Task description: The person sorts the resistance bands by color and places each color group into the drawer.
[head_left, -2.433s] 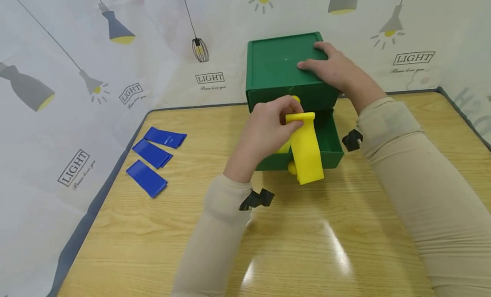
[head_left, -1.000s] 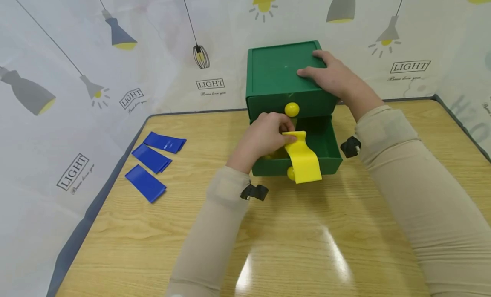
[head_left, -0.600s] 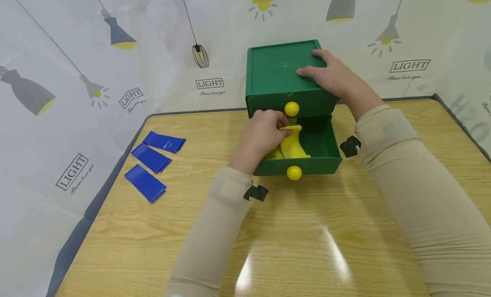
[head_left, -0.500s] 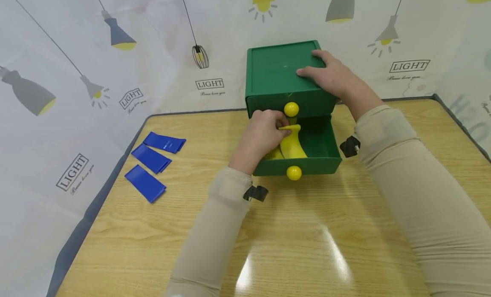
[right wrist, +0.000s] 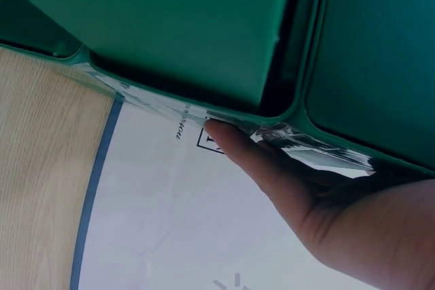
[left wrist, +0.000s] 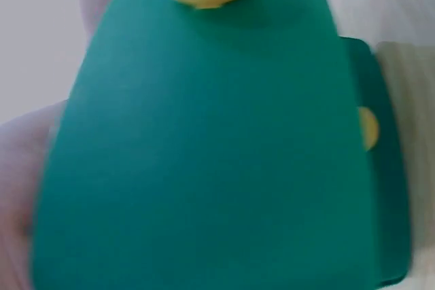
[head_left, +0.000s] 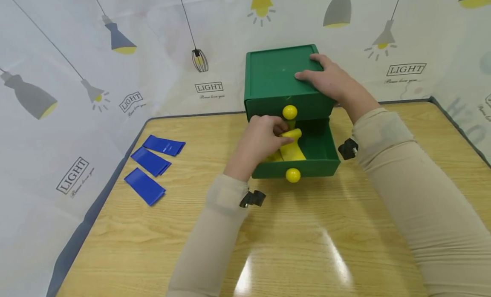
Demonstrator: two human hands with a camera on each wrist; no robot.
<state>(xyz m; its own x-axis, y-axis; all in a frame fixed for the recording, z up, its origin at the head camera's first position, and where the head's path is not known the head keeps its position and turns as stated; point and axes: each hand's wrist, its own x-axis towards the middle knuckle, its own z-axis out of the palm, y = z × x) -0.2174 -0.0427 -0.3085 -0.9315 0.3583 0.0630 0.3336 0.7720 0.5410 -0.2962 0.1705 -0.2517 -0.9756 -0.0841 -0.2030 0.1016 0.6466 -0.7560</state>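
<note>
My left hand is over the pulled-out lower drawer of a green cabinet, its thumb and fingers pinching the folded end of a yellow resistance band. The rest of that band hangs down inside the drawer. Another yellow band lies at the drawer's left, partly hidden by this hand. My right hand rests on the cabinet's right edge, thumb on the top; in the right wrist view its straight fingers lie along the cabinet's side.
Several blue resistance bands lie flat at the table's left. Yellow round knobs mark the upper drawer, which is closed, and the lower one. A patterned sheet stands behind and beside the wooden table.
My left hand has lowered the yellow band from in front of the drawer into it, uncovering the lower knob. My right hand has stayed on the cabinet.
</note>
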